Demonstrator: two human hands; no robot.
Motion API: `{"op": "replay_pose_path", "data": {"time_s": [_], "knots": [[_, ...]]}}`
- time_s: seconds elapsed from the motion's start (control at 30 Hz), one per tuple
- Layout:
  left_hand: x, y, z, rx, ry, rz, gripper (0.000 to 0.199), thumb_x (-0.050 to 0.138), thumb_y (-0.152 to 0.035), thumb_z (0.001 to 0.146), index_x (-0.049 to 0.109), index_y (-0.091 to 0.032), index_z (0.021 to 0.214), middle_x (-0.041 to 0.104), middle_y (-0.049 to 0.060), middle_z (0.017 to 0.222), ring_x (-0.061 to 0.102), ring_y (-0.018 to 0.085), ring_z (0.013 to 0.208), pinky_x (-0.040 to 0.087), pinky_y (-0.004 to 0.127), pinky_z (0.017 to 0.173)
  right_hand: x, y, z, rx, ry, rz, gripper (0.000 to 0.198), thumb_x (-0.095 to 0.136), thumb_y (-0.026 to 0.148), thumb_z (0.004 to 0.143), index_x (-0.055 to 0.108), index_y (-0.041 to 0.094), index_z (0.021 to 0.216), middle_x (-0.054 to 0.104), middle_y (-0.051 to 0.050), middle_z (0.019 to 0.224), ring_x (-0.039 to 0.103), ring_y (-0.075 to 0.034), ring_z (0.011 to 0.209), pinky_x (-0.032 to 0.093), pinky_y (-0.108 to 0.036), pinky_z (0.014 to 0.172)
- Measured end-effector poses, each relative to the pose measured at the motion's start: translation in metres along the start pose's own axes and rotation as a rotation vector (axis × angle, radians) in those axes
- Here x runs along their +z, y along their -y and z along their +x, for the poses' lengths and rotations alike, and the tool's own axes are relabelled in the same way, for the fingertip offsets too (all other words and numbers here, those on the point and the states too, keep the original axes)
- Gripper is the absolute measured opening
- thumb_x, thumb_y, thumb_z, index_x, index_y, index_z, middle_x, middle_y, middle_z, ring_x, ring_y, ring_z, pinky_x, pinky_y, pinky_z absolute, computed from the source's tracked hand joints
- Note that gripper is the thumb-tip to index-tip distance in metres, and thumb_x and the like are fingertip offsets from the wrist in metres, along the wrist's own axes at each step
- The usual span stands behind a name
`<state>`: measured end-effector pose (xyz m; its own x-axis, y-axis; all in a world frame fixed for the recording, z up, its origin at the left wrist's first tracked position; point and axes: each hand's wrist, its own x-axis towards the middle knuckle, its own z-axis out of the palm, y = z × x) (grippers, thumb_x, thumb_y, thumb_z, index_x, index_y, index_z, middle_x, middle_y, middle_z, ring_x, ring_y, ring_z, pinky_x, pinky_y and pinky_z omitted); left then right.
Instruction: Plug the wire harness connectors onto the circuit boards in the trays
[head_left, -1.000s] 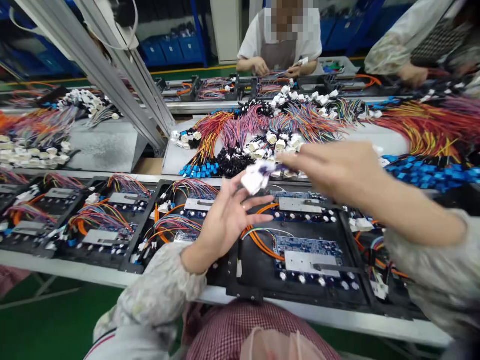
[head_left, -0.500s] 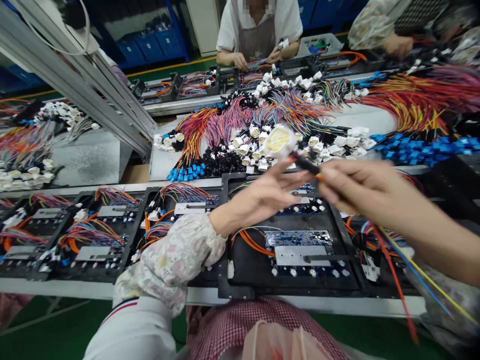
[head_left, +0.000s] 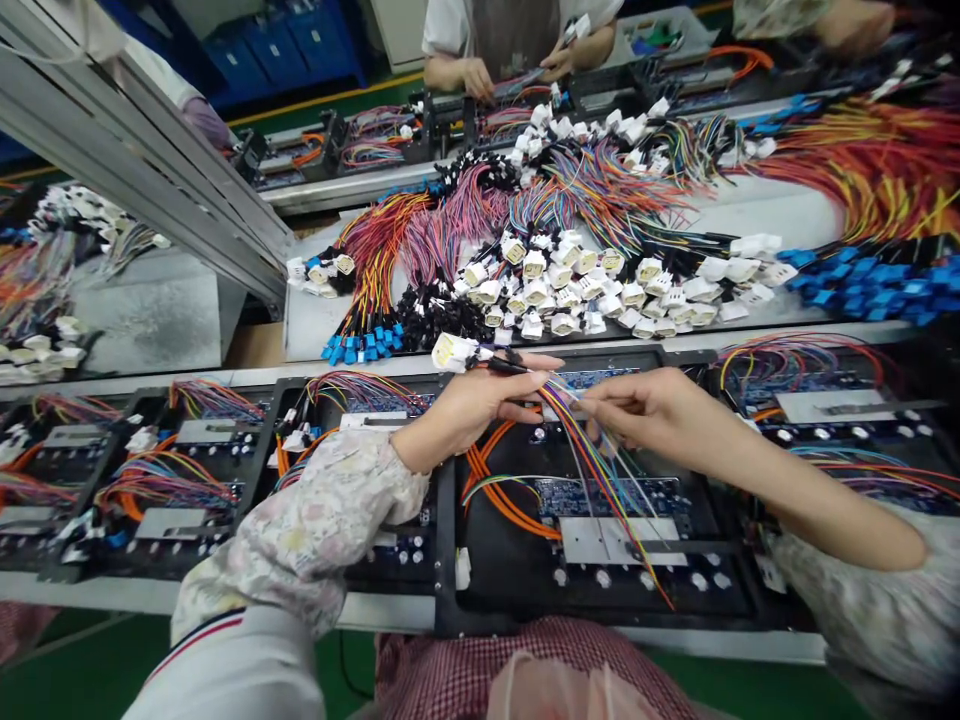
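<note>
My left hand (head_left: 487, 405) is closed around the black-sleeved part of a wire harness, just behind its white connector (head_left: 454, 352), which points left. From the sleeve, loose colored wires (head_left: 581, 440) fan down to the right. My right hand (head_left: 637, 410) pinches some of these wires between thumb and fingers. Both hands are above a black tray (head_left: 487, 590). In the tray lies a blue circuit board (head_left: 600, 497) with a silver plate (head_left: 600, 541), and orange cables (head_left: 499, 497) curve at its left.
Piles of white connectors (head_left: 562, 285), blue connectors (head_left: 877, 275) and colored wires cover the shelf beyond the trays. More trays with wired boards (head_left: 176, 480) stand at the left. A metal post (head_left: 187, 180) rises at the left. Across the bench, a person's hands (head_left: 476, 78) hold small parts.
The harness passed from my right hand into my left hand, and its connector moved left and lower. My right hand moved from the sleeve to the loose wires.
</note>
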<state>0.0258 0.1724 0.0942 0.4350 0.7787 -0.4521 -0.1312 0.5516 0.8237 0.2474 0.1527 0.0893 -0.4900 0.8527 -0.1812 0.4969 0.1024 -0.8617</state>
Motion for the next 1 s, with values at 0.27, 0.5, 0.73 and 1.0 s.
{"op": "replay_pose_path", "data": {"time_s": [0.27,0.5,0.73,1.0], "knots": [[-0.020,-0.004,-0.001,0.031,-0.042,-0.020,0.011,0.066,-0.014,0.087,0.072,-0.015,0.095,0.070,0.004,0.087,0.068,0.012,0.078,0.060,0.021,0.062,-0.023,-0.012,-0.004,-0.028,-0.076,-0.344,0.049,0.048,0.057,0.092,0.058,0.023,0.058,0.052,0.001,0.052,0.044,-0.012,0.049,0.029,-0.028,0.048],[-0.023,-0.005,-0.001,0.055,-0.074,-0.057,0.017,0.066,-0.016,0.088,0.072,-0.016,0.103,0.069,0.003,0.084,0.068,0.013,0.079,0.061,0.019,0.059,-0.022,-0.038,-0.008,0.094,-0.528,-0.703,0.033,0.043,0.042,0.094,0.070,0.023,0.099,0.072,-0.006,0.074,0.062,-0.021,0.059,0.037,-0.032,0.057],[-0.026,0.003,0.003,0.054,-0.008,-0.045,0.016,0.069,-0.018,0.086,0.071,-0.015,0.101,0.071,0.004,0.092,0.068,0.014,0.081,0.063,0.022,0.064,-0.013,-0.052,0.004,0.143,-0.429,-0.756,0.032,0.045,0.039,0.093,0.071,0.022,0.103,0.074,-0.006,0.077,0.068,-0.024,0.065,0.039,-0.032,0.059],[-0.027,0.001,0.001,0.057,0.054,-0.053,0.017,0.068,-0.022,0.087,0.066,-0.016,0.103,0.071,0.005,0.093,0.070,0.015,0.083,0.063,0.024,0.065,-0.015,-0.051,0.004,0.133,-0.421,-0.743,0.033,0.045,0.040,0.093,0.072,0.023,0.103,0.076,-0.006,0.080,0.069,-0.025,0.068,0.040,-0.032,0.060]]}}
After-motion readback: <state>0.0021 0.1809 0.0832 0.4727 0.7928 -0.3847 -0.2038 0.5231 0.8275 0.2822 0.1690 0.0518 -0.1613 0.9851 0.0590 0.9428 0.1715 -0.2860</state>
